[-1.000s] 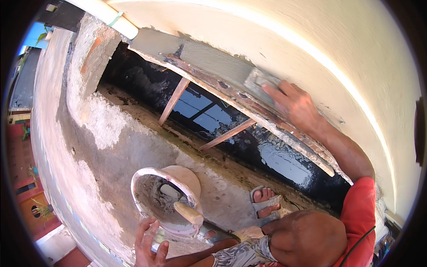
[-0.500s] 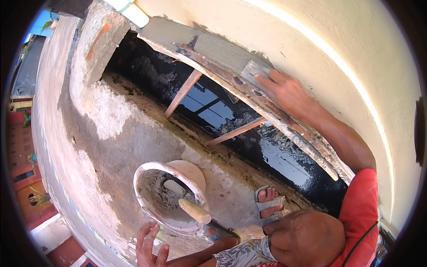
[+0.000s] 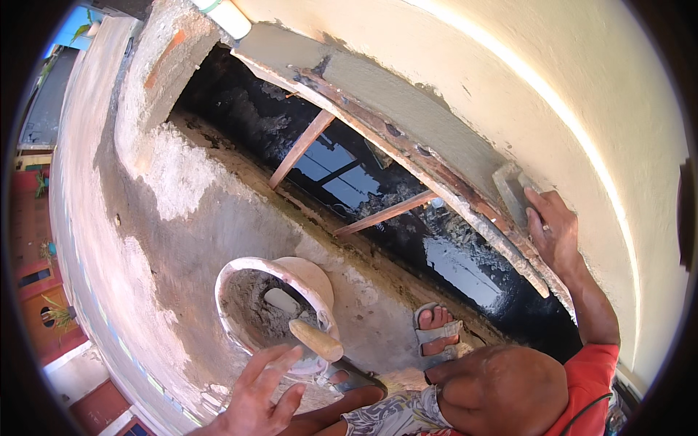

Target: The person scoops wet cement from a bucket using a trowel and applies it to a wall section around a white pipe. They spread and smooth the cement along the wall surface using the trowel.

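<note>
My right hand (image 3: 556,231) grips a grey, cement-smeared plastering float (image 3: 512,190) against the ledge at the foot of the cream wall. A band of smoothed wet mortar (image 3: 392,98) runs along that ledge to the left of the float. My left hand (image 3: 262,396) is empty, fingers apart, just in front of a white bucket (image 3: 227,280). Grey mortar (image 3: 251,309) lies inside the bucket. A trowel with a wooden handle (image 3: 317,340) rests in it, the handle leaning over the near rim; mortar partly hides its blade.
Between the ledge and the concrete floor (image 3: 211,240) lies an open trench of dark water (image 3: 458,269). Wooden struts (image 3: 302,149) span it, meeting a long board (image 3: 407,156) along the ledge. My sandalled foot (image 3: 438,330) stands at its near edge. A white pipe (image 3: 227,16) is at the far end.
My right hand has drawn the float along the ledge to the right and nearer me. My left hand has risen slightly toward the bucket and the trowel handle.
</note>
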A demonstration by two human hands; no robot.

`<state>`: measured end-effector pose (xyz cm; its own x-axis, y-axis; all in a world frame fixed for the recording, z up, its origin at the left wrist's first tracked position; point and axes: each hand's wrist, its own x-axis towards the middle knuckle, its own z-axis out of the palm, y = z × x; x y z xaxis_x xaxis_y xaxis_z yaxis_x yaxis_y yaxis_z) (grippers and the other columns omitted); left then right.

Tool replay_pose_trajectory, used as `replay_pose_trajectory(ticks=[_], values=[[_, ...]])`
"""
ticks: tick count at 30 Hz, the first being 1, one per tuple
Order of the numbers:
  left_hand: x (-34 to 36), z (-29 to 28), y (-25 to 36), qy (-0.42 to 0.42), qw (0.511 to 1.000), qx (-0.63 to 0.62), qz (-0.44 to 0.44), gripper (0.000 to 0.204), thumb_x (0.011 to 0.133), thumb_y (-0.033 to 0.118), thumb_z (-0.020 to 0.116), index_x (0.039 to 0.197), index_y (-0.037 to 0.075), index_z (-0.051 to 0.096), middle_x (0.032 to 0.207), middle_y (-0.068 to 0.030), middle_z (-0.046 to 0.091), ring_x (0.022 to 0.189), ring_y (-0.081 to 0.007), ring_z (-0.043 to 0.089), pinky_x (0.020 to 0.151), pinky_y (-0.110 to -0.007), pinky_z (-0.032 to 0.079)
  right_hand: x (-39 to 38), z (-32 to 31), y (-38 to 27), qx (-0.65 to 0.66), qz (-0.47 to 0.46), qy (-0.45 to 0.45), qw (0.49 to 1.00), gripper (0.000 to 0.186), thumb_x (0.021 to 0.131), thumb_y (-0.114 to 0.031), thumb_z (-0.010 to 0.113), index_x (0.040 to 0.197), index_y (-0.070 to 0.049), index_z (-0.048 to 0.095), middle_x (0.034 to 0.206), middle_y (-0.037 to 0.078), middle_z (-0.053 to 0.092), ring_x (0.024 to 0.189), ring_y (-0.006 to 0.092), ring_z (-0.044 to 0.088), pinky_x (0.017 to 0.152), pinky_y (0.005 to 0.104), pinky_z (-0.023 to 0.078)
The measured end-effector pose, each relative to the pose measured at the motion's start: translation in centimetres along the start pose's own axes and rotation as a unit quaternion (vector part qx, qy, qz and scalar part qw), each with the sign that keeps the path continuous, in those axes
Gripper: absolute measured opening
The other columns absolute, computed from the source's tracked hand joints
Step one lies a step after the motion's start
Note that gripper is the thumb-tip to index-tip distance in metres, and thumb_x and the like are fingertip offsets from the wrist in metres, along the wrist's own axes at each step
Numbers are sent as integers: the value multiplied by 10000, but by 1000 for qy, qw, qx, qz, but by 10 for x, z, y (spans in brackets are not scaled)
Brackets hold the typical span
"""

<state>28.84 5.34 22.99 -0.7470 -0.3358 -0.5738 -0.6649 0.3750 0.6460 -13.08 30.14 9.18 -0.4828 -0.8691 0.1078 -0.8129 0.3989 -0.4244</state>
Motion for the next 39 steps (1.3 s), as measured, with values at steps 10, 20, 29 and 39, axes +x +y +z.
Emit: replay_pose_trajectory(ticks=[10,20,29,39], values=[[309,81,47,206,974,-94,-8,762,926,290,597,1453,-128,240,1462,-320,276,1332,-442,343,1109,-472,307,63,38,-30,509,277,-11,815,411,947,-133,621,1319,27,550,837,30,601,614,106,595,541,235,513],[355,131,84,244,966,-81,-20,878,936,380,587,1474,-152,141,1536,-387,45,1380,-604,145,1132,-580,204,101,45,-37,403,182,9,897,381,947,-107,600,1317,-19,573,933,90,641,692,165,635,596,286,520],[304,122,75,73,996,44,10,850,957,426,551,1498,-97,155,1538,-375,46,1416,-569,68,1164,-563,111,199,96,-61,-10,-112,27,993,446,834,-37,618,1278,-64,582,946,170,586,785,353,647,710,450,545],[265,89,41,101,994,32,18,830,920,303,639,1519,-26,170,1537,-337,165,1418,-556,98,1168,-566,122,248,129,-76,-103,-183,-4,978,421,822,-51,578,1243,-62,593,972,191,600,748,369,660,699,455,551]])
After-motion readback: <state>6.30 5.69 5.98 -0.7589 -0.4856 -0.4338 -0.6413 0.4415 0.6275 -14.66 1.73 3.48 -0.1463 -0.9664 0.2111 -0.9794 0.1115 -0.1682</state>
